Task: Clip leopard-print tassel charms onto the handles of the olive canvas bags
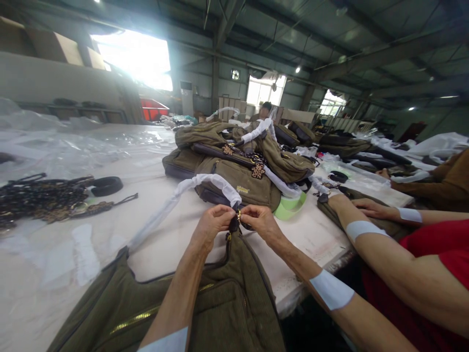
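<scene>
My left hand (214,226) and my right hand (259,223) meet just above an olive corduroy bag (220,305) that lies at the table's near edge. Between their fingertips they pinch a small brass ring (239,215) on a dark strap end (233,224). The ring is mostly hidden by my fingers, so its exact shape is hard to tell. A strap sleeved in white wrapping (200,185) runs from near my hands back across the table. The bag has a brass zipper (135,319) on its front.
A heap of olive bags (234,171) with leopard-print tags fills the table ahead. A co-worker's arms (366,230) in a red sleeve work at the right. Dark straps (44,201), a black roll (106,186), a green tape roll (290,206) and plastic sheeting (73,142) lie around.
</scene>
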